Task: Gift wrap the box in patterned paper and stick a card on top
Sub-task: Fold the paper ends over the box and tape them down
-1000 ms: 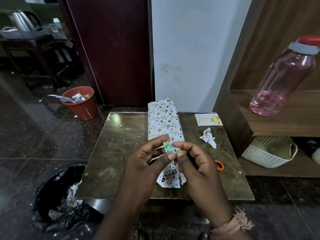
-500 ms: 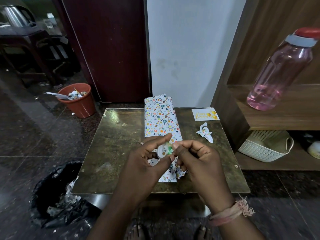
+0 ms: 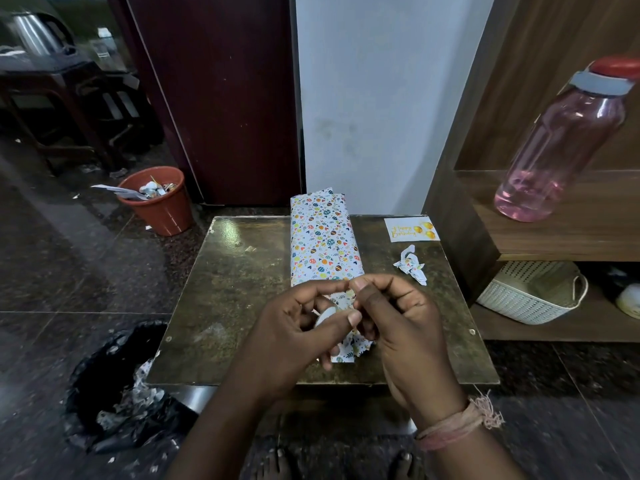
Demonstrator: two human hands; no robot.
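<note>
While both hands' fingers pinch one tape roll (image 3: 325, 315), one wrapped box (image 3: 323, 242) and one card (image 3: 411, 229) lie beyond.

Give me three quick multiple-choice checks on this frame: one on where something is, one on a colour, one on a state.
1. Where is the birthday card?
A. far right corner of the table
B. on the wrapped box
C. in the bucket

2. What colour is the bucket on the floor?
A. blue
B. terracotta orange
C. white

3. What is the left hand doing?
A. lying flat on the table
B. holding a tape roll
C. holding the card

Answers:
1 A: the birthday card lies on the table, apart from the wrapped box.
2 B: the bucket.
3 B: the left hand holds the tape roll, with the right hand at it.
</note>
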